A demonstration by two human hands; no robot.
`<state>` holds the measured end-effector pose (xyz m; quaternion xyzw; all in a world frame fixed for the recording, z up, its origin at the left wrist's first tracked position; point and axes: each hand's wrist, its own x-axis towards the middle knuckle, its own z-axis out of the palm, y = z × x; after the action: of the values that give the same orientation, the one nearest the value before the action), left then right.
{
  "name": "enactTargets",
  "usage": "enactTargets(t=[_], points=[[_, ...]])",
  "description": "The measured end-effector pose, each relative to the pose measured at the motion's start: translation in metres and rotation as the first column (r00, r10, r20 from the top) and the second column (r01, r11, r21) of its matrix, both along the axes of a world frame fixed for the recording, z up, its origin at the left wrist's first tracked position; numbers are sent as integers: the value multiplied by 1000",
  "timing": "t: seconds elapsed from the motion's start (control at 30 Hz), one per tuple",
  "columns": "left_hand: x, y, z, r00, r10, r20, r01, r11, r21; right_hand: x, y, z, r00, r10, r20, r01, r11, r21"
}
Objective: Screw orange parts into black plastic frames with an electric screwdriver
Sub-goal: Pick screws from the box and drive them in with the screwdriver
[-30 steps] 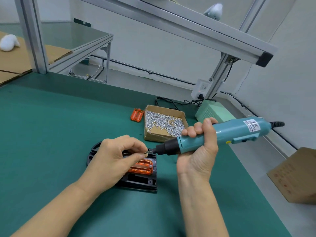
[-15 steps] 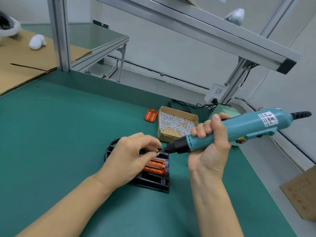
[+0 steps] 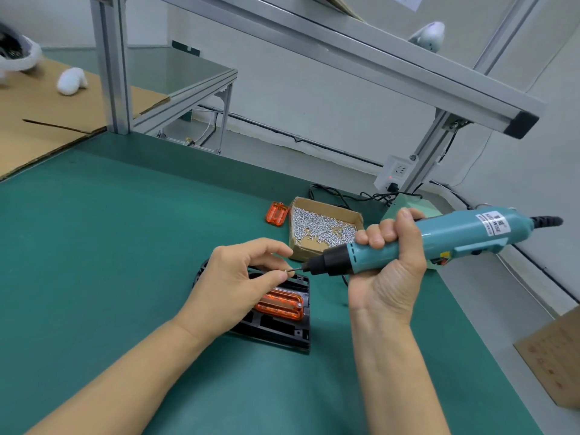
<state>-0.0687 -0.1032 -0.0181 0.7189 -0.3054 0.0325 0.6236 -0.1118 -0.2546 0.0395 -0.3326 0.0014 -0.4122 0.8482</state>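
A black plastic frame [image 3: 276, 331] lies on the green mat, with an orange part [image 3: 281, 304] seated in it. My left hand [image 3: 241, 277] hovers over the frame and pinches a small screw [image 3: 284, 271] between thumb and forefinger, right at the bit of the teal electric screwdriver [image 3: 439, 238]. My right hand [image 3: 389, 262] grips the screwdriver's body, held nearly level and pointing left, above the frame. My left hand hides the frame's far left part.
A cardboard box of screws [image 3: 323, 229] sits behind the frame, with a spare orange part [image 3: 276, 213] to its left. A pale green power unit [image 3: 408, 207] and a wall socket [image 3: 395, 172] stand at back right. A cardboard box [image 3: 555, 356] is at right.
The view has shifted, so everything sits lower and further right. My hands stay together, screw at the bit tip, above the frame.
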Motion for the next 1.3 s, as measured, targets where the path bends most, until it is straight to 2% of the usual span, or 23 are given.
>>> enactTargets(t=[0.13,0.43,0.67,0.73,0.8,0.9,1.0,1.07,1.3], points=[[0,1,2,1000,-5,-28,5,1000,-15,2,2,3,1000,12,7,-12,1000,-21],[0,2,-1,997,30,72,-33,999,32,3,6,-1,1000,4,21,-3,999,-35],[6,6,1,1000,-18,19,16,996,89,7,1,2,1000,23,5,-23,1000,-21],[12,16,1,1000,-13,-1,13,989,144,7,-1,3,999,48,4,-48,998,-46],[19,29,1,1000,-8,-22,14,958,286,8,-3,3,997,83,-2,-83,993,-85],[22,38,-1,997,-79,14,61,857,511,13,-1,2,992,121,-42,-127,976,-179],[20,35,-8,992,-121,47,62,763,644,19,6,-3,985,144,-100,-166,950,-265],[20,33,-12,991,-122,58,52,740,671,23,12,-6,978,158,-135,-193,931,-308],[24,33,-21,994,-86,68,22,762,647,35,23,-16,965,156,-209,-229,890,-394]])
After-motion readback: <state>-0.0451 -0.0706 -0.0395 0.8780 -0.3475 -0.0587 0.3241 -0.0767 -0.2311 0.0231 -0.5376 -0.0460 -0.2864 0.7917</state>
